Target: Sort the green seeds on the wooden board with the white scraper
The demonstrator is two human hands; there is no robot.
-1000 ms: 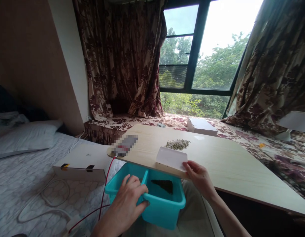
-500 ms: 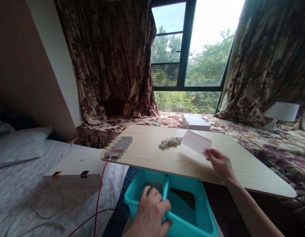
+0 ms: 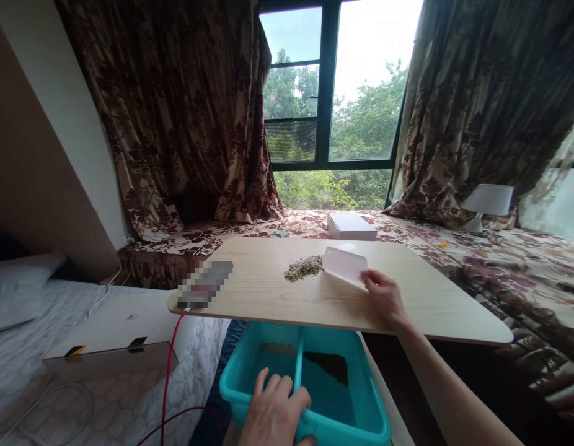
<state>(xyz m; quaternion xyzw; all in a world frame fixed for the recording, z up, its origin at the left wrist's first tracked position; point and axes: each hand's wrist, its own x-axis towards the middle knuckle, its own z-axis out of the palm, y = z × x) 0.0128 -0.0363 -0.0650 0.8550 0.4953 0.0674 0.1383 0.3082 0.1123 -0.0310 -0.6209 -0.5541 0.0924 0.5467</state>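
My right hand point(image 3: 383, 296) pinches the right end of a thin white card point(image 3: 345, 266) between thumb and fingers. The card stands tilted on the pale wooden board point(image 3: 259, 297), its left end against a small pile of mixed light and dark grains point(image 3: 304, 268). Below the board's near edge is a turquoise two-compartment bin point(image 3: 352, 424). My left hand point(image 3: 274, 406) grips its near rim by the divider, fingers inside and thumb outside. Dark grains point(image 3: 328, 367) lie in the right compartment and a thin scatter of pale ones point(image 3: 278, 348) in the left.
A blurred-out phone-like device point(image 3: 206, 285) with a red cable point(image 3: 168, 365) lies at the board's left end. A white box point(image 3: 352, 226) sits behind the board, and a lamp point(image 3: 489, 201) stands at right. Another white box point(image 3: 114, 334) rests on the bed at left.
The view has turned a little to the right. My right hand has brought the white card lower, down to the board beside the grains. My left hand keeps its grip on the bin.
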